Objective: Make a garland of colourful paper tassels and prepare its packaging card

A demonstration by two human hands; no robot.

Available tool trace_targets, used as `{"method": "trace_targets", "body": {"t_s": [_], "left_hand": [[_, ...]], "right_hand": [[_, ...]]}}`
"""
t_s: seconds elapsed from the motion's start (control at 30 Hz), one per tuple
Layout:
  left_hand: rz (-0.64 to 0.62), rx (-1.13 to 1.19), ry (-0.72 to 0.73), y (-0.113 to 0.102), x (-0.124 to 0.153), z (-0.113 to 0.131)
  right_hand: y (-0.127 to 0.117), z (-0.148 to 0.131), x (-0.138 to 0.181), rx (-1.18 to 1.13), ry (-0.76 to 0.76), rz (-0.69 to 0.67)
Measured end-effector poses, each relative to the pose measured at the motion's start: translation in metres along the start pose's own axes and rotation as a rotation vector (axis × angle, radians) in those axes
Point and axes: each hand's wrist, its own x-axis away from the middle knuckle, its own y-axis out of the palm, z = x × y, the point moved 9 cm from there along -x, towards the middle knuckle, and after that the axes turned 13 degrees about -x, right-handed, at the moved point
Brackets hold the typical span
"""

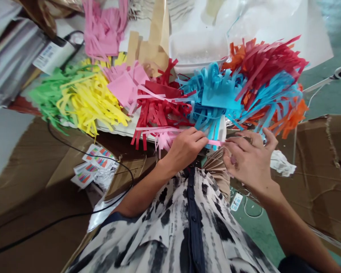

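A narrow pink strip (215, 142) is stretched level between my two hands at the table's front edge. My left hand (186, 147) is closed on the strip's left end, its fingertips tucked out of sight. Thumb and index finger of my right hand (248, 159) pinch the right end, while its other fingers are raised. Pink fringe (165, 138) hangs just left of my left hand. Beyond my hands lie a red fringed tassel (165, 108) and a blue fringed tassel (220, 93).
Green fringe (55, 93), yellow fringe (93, 100) and pink pieces (105, 32) lie to the left. A white tray (199, 47) stands behind. Dark red fringe (272, 62) is at right. Cardboard boxes (324, 170) flank me, and a black cable (102, 151) crosses at left.
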Motion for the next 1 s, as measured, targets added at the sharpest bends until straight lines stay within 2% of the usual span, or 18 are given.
{"method": "trace_targets", "body": {"t_s": [0.3,0.47,0.8,0.87,1.0], "left_hand": [[-0.096,-0.028,-0.049,0.004,-0.003,-0.008],[-0.081,0.000,-0.167,-0.001,0.000,-0.023],[-0.164,0.067,-0.378,-0.002,0.005,-0.046],[-0.129,0.077,-0.373,-0.003,0.004,-0.043],[-0.010,0.106,-0.238,-0.007,0.005,-0.031]], "right_hand": [[0.023,0.011,-0.012,-0.062,0.046,-0.059],[0.023,0.024,-0.010,-0.142,0.133,-0.076],[0.025,0.031,-0.020,-0.243,0.236,-0.134],[0.027,0.029,-0.019,-0.204,0.247,-0.128],[0.026,0.030,-0.011,-0.135,0.293,-0.071]]}}
